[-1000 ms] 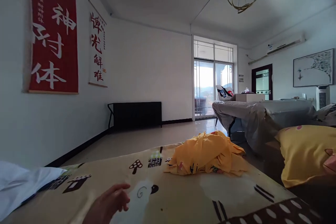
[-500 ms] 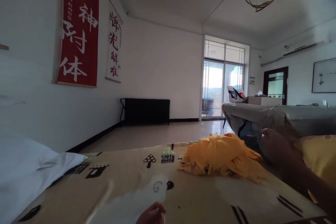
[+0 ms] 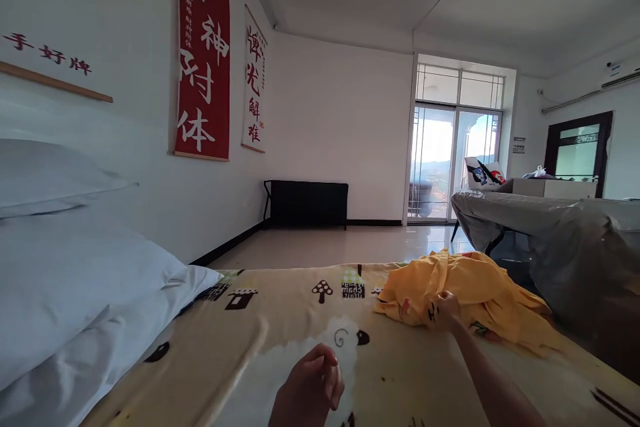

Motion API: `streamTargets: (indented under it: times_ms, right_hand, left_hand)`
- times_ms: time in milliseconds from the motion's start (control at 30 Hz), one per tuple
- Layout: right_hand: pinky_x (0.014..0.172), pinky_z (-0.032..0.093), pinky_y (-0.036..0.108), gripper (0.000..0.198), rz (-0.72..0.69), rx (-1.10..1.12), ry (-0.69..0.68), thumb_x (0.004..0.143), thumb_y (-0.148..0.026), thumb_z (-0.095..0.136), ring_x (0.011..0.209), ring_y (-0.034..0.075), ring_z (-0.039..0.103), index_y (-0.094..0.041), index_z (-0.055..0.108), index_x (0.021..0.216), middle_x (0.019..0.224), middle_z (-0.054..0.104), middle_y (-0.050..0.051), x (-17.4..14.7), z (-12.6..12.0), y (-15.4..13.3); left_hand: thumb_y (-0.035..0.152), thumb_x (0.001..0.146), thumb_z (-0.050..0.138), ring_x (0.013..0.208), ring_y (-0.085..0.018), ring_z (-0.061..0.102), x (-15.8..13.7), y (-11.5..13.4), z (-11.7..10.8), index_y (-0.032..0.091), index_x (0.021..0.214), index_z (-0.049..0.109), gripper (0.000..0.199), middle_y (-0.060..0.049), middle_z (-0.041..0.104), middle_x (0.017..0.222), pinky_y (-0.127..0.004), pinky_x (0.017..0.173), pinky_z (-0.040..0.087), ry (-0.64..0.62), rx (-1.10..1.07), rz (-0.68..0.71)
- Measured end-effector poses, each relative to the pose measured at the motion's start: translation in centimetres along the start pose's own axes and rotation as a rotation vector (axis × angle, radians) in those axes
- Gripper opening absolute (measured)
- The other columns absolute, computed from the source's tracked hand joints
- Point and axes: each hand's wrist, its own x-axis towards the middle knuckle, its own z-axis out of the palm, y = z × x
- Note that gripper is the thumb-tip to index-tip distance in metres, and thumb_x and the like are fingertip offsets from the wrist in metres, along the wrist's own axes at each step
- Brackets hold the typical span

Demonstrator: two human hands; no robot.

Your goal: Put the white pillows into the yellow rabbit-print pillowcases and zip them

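Note:
A bunched yellow printed cloth (image 3: 480, 283), with dark lettering and small coloured figures, lies in a heap on the far right part of the bed. My right hand (image 3: 445, 310) is closed on its near side, fingers pinching the fabric. Lower in the view, my left hand (image 3: 310, 383) hovers over or rests on the cream patterned bed sheet (image 3: 295, 320), by the printed sheep. Its fingers are curled loosely together and nothing shows in them.
White pillows (image 3: 90, 280) are stacked at the left. A plastic-covered table (image 3: 530, 213) stands beyond the bed on the right. Against the far wall is a black folded table-like panel (image 3: 309, 204), left of a glass door (image 3: 455, 160). Scrolls (image 3: 204, 67) hang on the left wall.
The view has turned left. My right hand has come from the far right, beside another yellow item now out of view, onto the yellow cloth. More of my left hand shows.

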Motion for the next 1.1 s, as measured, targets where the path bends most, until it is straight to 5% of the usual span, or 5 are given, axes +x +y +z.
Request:
streamTargets:
  times_ms: [300,467,667,933,1100]
  right_hand:
    - [0.065,0.038,0.026,0.022,-0.275,0.111,0.077,0.085,-0.030,0.033,0.072,0.015,0.049,-0.018,0.051,0.078,0.076,0.056,0.002,3.1,-8.5,-11.3]
    - [0.060,0.036,0.022,0.023,-0.485,0.217,-0.216,0.084,-0.038,0.037,0.062,0.011,0.045,-0.021,0.046,0.072,0.066,0.050,-0.003,-6.4,-10.7,-15.9]
    - [0.053,0.033,0.023,0.013,-0.566,-0.080,-0.730,0.078,-0.017,0.047,0.056,0.011,0.047,-0.020,0.059,0.075,0.065,0.060,-0.001,-22.6,-5.7,-14.3]
    - [0.058,0.033,0.022,0.014,-0.557,-0.122,-0.737,0.078,-0.017,0.054,0.066,0.013,0.057,-0.020,0.066,0.085,0.078,0.069,0.002,-23.5,-6.2,-11.4]
    - [0.061,0.034,0.021,0.018,-0.465,-0.079,-0.681,0.086,-0.020,0.046,0.069,0.012,0.056,-0.020,0.064,0.081,0.074,0.066,0.002,-23.3,-8.7,-12.3]
  left_hand:
    - [0.033,0.066,0.067,0.042,-0.011,0.043,0.2,-0.5,0.6,0.015,0.063,0.062,0.019,0.002,0.045,0.040,-0.024,0.048,0.029,0.017,0.133,0.004]
    - [0.029,0.076,0.056,0.058,-0.015,0.051,-0.5,-1.0,1.8,0.017,0.076,0.062,0.014,-0.001,0.055,0.056,-0.026,0.058,0.037,0.098,0.542,0.150]
    - [0.027,0.080,0.054,0.133,-0.028,0.032,-1.6,-1.6,1.6,0.025,0.134,0.045,0.054,-0.009,0.039,0.143,-0.041,0.109,0.028,-0.300,1.239,0.323]
    - [0.023,0.075,0.056,0.112,-0.023,0.054,-1.9,-0.5,3.6,0.022,0.122,0.056,0.047,-0.005,0.062,0.119,-0.032,0.100,0.040,-0.363,1.407,-0.119]
    - [0.031,0.073,0.058,0.090,-0.024,0.056,0.1,-1.9,-1.4,0.020,0.088,0.070,0.023,-0.005,0.068,0.089,-0.035,0.091,0.041,-0.255,1.586,-0.077]
